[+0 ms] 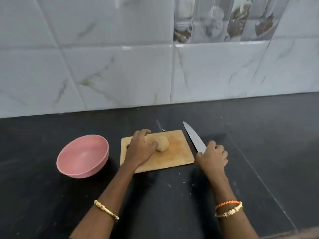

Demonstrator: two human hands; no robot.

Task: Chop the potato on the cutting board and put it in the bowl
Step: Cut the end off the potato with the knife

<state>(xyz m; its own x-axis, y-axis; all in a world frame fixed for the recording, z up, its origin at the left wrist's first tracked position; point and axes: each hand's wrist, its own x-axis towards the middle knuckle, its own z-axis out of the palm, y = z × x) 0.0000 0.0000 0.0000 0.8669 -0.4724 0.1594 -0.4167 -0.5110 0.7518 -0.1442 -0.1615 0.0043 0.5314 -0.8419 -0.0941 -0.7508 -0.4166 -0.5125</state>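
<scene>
While the left hand (140, 149) holds the potato (162, 143), the right hand (213, 155) grips the knife (194, 138) beside it.

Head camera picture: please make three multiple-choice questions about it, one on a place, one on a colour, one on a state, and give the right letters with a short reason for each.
1. Where does the bowl stand relative to the cutting board?
A. On the board
B. On the counter, to the board's left
C. Behind the board, against the wall

2. What colour is the bowl?
A. Pink
B. Green
C. White

3. In what state is the potato?
A. Chopped into small pieces
B. Lying in the bowl
C. In one piece on the board

Answers:
1. B, since the bowl sits on the dark counter left of the board, apart from it.
2. A, since its wall and inside are pink.
3. C, since the left hand holds one uncut lump on the board, while the right hand grips the knife beside the board.
</scene>
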